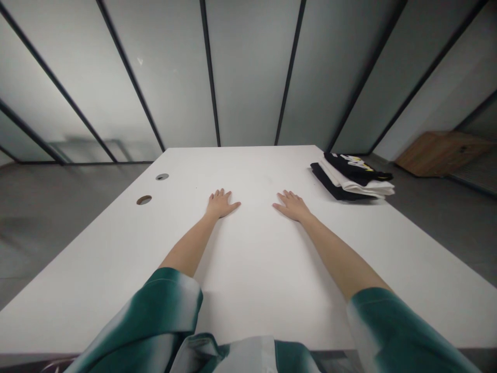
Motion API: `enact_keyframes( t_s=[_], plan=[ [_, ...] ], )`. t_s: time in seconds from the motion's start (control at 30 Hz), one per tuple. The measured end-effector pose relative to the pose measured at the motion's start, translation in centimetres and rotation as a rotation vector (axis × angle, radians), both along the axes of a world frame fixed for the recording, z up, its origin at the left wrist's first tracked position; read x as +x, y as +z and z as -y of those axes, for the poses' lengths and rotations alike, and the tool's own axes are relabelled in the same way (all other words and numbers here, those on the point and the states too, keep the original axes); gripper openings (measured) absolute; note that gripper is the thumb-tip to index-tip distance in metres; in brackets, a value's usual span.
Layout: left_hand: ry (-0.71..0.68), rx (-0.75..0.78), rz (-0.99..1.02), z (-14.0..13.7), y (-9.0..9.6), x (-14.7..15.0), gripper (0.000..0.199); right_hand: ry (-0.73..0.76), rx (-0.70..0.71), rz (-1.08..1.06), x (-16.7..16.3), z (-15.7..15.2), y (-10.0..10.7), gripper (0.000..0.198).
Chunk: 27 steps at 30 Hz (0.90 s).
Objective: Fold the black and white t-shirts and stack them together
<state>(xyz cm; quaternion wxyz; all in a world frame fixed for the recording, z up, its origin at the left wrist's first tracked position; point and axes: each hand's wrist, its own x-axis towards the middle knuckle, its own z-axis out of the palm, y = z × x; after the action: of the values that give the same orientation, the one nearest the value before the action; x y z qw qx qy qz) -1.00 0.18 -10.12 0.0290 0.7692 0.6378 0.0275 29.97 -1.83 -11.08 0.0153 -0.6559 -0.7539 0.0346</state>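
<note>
My left hand (221, 204) lies palm down on the white table (248, 269), its fingers spread and nothing in it. Across from it, my right hand (292, 205) rests on the same tabletop in the same way, fingers apart and holding nothing. A gap of bare white surface separates the two thumbs. To the right of my right hand, a stack of folded clothes (351, 178) sits at the table's right edge. It has a black piece with white and yellow print on top, white cloth in the middle and black cloth underneath. Neither hand touches the stack.
Two round holes pierce the tabletop at the left; one is a grey-rimmed hole (162, 176), the other an open hole (144, 200). Frosted glass panels (248, 72) with dark frames stand behind the table. A wooden box-like piece (442, 153) is on the floor at the right.
</note>
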Motion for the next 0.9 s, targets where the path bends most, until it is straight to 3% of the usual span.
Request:
enact_keyframes(
  t_s=[0.4, 0.9],
  plan=[
    [-0.002, 0.033, 0.012, 0.27, 0.16, -0.04, 0.082, -0.004, 0.046, -0.001, 0.02, 0.26, -0.09, 0.073],
    [0.006, 0.088, 0.040, 0.09, -0.25, -0.26, 0.066, 0.003, 0.084, -0.017, 0.29, 0.36, -0.26, 0.065]
  ],
)
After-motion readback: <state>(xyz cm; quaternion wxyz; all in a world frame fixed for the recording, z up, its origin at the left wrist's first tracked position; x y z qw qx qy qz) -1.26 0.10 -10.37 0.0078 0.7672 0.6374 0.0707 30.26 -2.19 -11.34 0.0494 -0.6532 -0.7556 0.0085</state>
